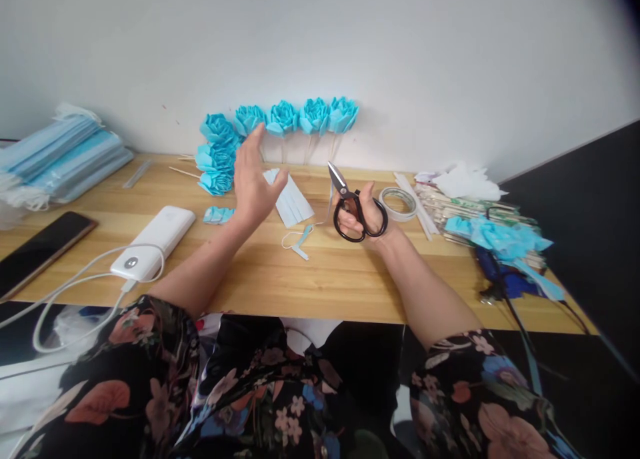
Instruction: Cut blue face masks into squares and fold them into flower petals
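My right hand (367,212) holds a pair of black-handled scissors (345,189), their blades closed and pointing up and away from me. My left hand (257,179) is raised over the table with the thumb apart from the fingers and nothing in it. Between my hands lies a pale blue pleated piece of face mask (293,202). Closer to me are a cut blue strip (301,242) and a thin white ear loop. A small gathered blue piece (219,214) rests left of my left wrist. Several blue flowers (283,118) on sticks lean against the wall, partly behind my left hand.
At the left are a stack of face masks (65,152), a phone (45,249) and a white power bank (153,242) with a cable. At the right lie a tape roll (397,204), white strips (417,206), a bundle of sticks (450,209) and crumpled blue material (510,236).
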A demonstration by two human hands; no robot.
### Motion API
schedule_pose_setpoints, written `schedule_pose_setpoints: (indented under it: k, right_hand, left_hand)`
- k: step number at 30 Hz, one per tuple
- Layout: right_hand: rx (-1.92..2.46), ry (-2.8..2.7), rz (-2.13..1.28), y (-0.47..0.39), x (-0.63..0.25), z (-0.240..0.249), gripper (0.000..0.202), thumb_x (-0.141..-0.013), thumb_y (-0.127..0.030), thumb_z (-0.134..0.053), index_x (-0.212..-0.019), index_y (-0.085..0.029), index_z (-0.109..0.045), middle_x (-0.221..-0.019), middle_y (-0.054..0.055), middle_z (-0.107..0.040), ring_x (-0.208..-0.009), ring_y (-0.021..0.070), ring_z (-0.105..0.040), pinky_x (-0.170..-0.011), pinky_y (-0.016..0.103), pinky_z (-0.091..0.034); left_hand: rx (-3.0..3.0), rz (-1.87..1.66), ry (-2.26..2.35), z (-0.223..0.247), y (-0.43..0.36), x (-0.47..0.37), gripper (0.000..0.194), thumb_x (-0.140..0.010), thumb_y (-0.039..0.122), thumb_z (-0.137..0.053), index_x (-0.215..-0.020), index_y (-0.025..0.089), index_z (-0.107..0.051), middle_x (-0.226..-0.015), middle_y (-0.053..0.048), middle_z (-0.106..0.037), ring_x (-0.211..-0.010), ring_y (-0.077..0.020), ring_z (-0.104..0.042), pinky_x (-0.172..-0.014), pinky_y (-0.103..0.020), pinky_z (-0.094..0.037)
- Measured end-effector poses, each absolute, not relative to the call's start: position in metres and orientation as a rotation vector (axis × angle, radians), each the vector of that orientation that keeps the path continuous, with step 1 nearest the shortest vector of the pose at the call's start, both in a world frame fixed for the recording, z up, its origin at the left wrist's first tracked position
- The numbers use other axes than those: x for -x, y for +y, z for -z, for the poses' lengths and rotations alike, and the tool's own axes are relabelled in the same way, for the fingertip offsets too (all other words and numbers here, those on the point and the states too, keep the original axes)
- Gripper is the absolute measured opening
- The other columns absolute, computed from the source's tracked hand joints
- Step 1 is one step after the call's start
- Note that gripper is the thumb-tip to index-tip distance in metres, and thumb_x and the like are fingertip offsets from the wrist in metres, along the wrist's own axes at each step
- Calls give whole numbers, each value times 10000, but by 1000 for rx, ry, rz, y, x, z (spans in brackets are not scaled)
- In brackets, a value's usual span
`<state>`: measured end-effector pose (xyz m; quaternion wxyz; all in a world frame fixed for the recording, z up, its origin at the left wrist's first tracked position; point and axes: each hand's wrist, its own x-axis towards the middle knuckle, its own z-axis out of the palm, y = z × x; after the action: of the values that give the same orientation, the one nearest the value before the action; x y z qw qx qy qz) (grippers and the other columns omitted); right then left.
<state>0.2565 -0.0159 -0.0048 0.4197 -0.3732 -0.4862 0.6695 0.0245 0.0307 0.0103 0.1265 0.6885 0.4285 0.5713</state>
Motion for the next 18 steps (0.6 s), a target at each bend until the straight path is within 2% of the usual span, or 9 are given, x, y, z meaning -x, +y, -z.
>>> schedule_pose_setpoints:
  k: [1, 2, 3, 5, 7, 11, 14, 16, 18]
  right_hand:
    - [927, -1219, -1684, -16, -256, 6, 810, -654, -981, -440, -761, -198, -615, -376, -112, -363, -286, 61, -225, -377, 243, -382]
    - [906, -1218, -1689, -15, -256, 8, 812, -666, -976, -436, -761, -192, -620, -369, -111, -366, -281, 61, -230, -377, 242, -393]
    - [870, -1216, -1700, -15, -255, 9, 813, -679, -971, -430, -763, -186, -624, -362, -110, -368, -277, 62, -235, -377, 240, -405]
    - [767, -1213, -1746, -15, -255, 11, 805, -713, -955, -418, -769, -179, -625, -360, -109, -383, -268, 58, -239, -379, 232, -428]
    - [672, -1227, -1822, -15, -255, 13, 787, -740, -939, -412, -754, -178, -612, -372, -107, -404, -260, 51, -241, -386, 225, -451]
    - [600, -1312, -1908, -12, -257, 16, 787, -734, -941, -415, -710, -175, -595, -372, -99, -405, -255, 52, -264, -386, 231, -470]
    - [508, -1344, -1911, -9, -257, 19, 811, -703, -951, -428, -768, -166, -621, -398, -99, -434, -264, 49, -296, -406, 235, -487]
    - [422, -1358, -1891, -9, -256, 21, 823, -679, -951, -449, -833, -164, -638, -431, -97, -466, -287, 48, -348, -447, 235, -514]
    - [361, -1396, -1858, -11, -256, 22, 843, -639, -948, -496, -924, -170, -648, -473, -92, -512, -327, 56, -413, -496, 243, -543]
  left_hand:
    - [-2152, -1546, 1268, -17, 20, -27, 550, -861, 292, -718, -1370, 153, -561, -1295, -130, -664, -1124, -242, -601, -1054, -375, -413]
    - [-2263, -1341, 1284, -22, 8, -31, 422, -899, 301, -664, -1291, 150, -628, -1059, -93, -734, -906, -201, -636, -914, -344, -468]
    - [-2366, -1079, 1288, -25, -2, -36, 337, -908, 304, -637, -1208, 155, -677, -870, -55, -739, -775, -179, -629, -818, -318, -474]
    - [-2473, -623, 1288, -25, -16, -47, 379, -895, 327, -632, -1237, 170, -674, -754, -26, -723, -729, -176, -643, -723, -277, -454]
    - [-2480, -384, 1306, -18, -23, -59, 439, -897, 328, -600, -1303, 166, -635, -780, -39, -738, -765, -194, -675, -683, -261, -436]
    - [-2369, -289, 1302, -2, -19, -78, 454, -870, 310, -606, -1288, 135, -636, -919, -86, -766, -821, -227, -695, -632, -268, -402]
    - [-2251, -305, 1297, 2, -16, -82, 218, -876, 257, -611, -938, 104, -752, -822, -95, -749, -740, -198, -658, -629, -272, -391]
    - [-2132, -423, 1302, -1, -15, -77, 252, -902, 218, -581, -745, 97, -736, -696, -74, -706, -656, -150, -604, -641, -260, -400]
    - [-2038, -575, 1332, -11, -14, -67, 342, -955, 211, -492, -735, 88, -724, -652, -53, -677, -607, -111, -561, -647, -240, -414]
